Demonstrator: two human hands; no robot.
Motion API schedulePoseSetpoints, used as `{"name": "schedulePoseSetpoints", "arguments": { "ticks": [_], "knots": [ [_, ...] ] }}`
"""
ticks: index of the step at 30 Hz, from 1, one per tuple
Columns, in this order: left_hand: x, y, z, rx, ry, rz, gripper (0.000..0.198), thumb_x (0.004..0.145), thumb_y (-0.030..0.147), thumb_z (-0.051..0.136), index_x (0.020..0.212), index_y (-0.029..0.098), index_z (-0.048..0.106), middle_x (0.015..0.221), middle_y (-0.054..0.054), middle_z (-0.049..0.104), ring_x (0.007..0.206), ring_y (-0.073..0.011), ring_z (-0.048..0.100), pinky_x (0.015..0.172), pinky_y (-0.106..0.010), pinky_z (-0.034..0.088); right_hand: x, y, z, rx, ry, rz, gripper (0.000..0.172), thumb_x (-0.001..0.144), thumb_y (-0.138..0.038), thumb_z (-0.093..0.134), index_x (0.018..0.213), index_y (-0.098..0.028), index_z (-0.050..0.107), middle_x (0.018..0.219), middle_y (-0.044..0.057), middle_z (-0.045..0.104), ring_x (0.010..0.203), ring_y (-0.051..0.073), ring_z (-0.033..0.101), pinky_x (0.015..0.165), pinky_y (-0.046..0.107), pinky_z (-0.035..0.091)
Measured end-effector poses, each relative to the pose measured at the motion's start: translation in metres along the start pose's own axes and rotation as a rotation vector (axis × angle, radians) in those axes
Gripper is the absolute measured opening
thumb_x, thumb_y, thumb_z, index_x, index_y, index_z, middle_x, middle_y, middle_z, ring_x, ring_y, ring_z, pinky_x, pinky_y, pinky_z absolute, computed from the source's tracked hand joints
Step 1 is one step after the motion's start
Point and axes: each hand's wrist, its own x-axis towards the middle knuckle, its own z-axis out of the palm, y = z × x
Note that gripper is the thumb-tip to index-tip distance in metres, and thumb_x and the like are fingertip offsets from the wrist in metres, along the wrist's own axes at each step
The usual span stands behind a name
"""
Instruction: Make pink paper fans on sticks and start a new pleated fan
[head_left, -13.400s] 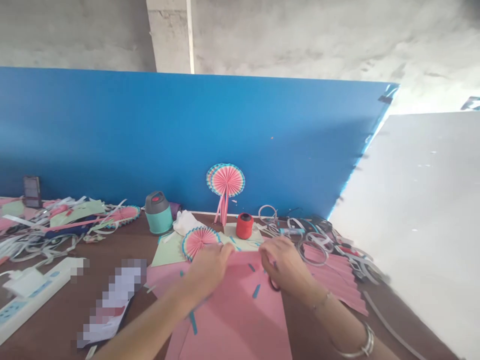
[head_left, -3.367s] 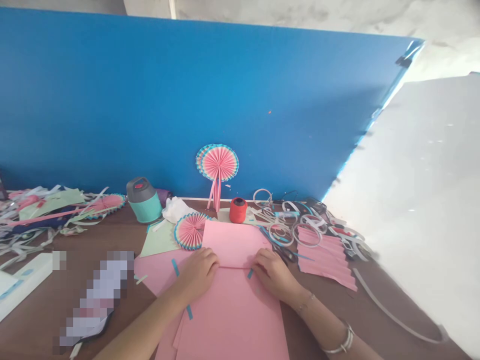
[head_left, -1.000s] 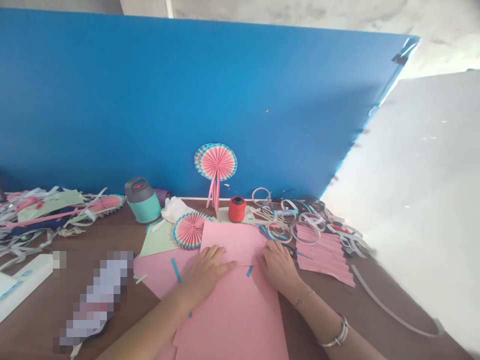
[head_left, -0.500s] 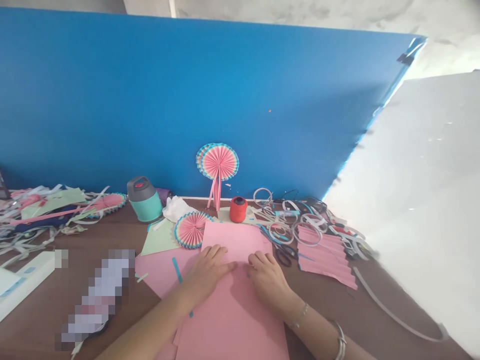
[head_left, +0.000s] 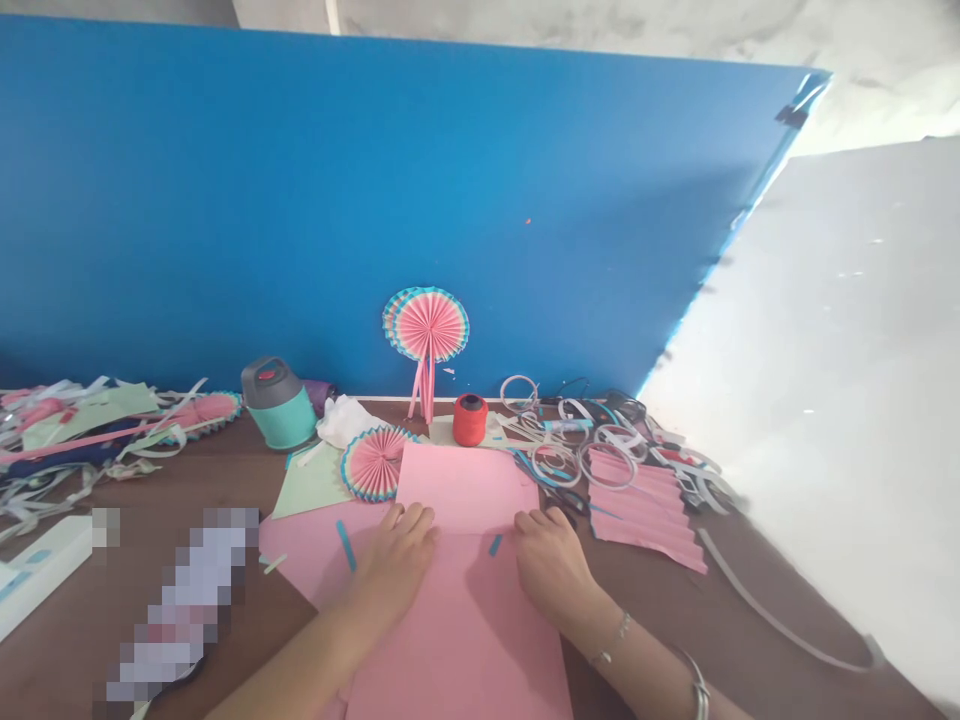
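A pink paper sheet (head_left: 461,620) lies on the brown table (head_left: 150,480) in front of me, its far part (head_left: 461,485) folded at a crease. My left hand (head_left: 394,565) rests flat on the sheet at the crease's left end, fingers stretched out. My right hand (head_left: 551,565) presses on the crease's right end, fingers bent down onto the paper. Neither hand holds anything. Small blue strips (head_left: 345,545) lie on the pink paper beside my left hand.
A pink and blue paper fan (head_left: 371,462), a red thread spool (head_left: 469,418) and a teal bottle (head_left: 279,403) stand behind the sheet. Another fan (head_left: 426,325) leans on the blue board. Tape rings (head_left: 592,460), pleated pink paper (head_left: 645,510) lie right; paper scraps (head_left: 82,425) left.
My hands have slid apart along the crease: the left drew back a little, the right moved from the middle out to the right end. The camera shifted slightly.
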Motion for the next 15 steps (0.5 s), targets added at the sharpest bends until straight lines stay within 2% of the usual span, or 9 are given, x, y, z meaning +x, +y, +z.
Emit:
{"name": "schedulePoseSetpoints", "arguments": {
  "ticks": [3, 6, 11, 15],
  "knots": [
    [-0.006, 0.022, 0.008, 0.202, -0.055, -0.040, 0.037, 0.072, -0.002, 0.043, 0.096, 0.013, 0.066, 0.090, -0.012, 0.059, 0.090, -0.0273, 0.049, 0.078, -0.042, 0.040, -0.003, -0.005, 0.000, -0.015, 0.005, -0.004, 0.019, 0.070, -0.004, 0.056, 0.071, -0.017, 0.070, 0.081, 0.011, 0.065, 0.076, 0.021, 0.054, 0.067, 0.035, 0.027],
    [-0.008, 0.034, 0.018, 0.274, -0.048, -0.097, 0.037, 0.070, -0.003, 0.046, 0.095, 0.015, 0.067, 0.088, -0.011, 0.059, 0.088, -0.0271, 0.050, 0.077, -0.040, 0.041, -0.005, -0.009, 0.002, -0.042, 0.042, -0.003, 0.019, 0.072, -0.005, 0.056, 0.072, -0.017, 0.070, 0.090, 0.012, 0.065, 0.084, 0.023, 0.054, 0.069, 0.035, 0.030],
    [-0.009, 0.036, 0.024, 0.353, -0.027, -0.162, 0.040, 0.070, -0.004, 0.046, 0.103, 0.013, 0.064, 0.087, -0.013, 0.060, 0.081, -0.0257, 0.052, 0.074, -0.039, 0.042, -0.005, -0.011, 0.006, -0.059, 0.012, -0.003, 0.021, 0.073, -0.001, 0.054, 0.072, -0.016, 0.069, 0.079, 0.012, 0.063, 0.072, 0.019, 0.056, 0.065, 0.034, 0.031],
    [-0.009, 0.038, 0.020, 0.368, -0.008, -0.226, 0.041, 0.071, -0.003, 0.049, 0.106, 0.013, 0.063, 0.080, -0.011, 0.060, 0.074, -0.0245, 0.054, 0.068, -0.036, 0.041, -0.004, -0.013, -0.002, -0.060, -0.060, 0.052, 0.023, 0.074, 0.001, 0.052, 0.077, -0.014, 0.069, 0.082, 0.012, 0.064, 0.073, 0.019, 0.058, 0.065, 0.033, 0.030]
  ]
}}
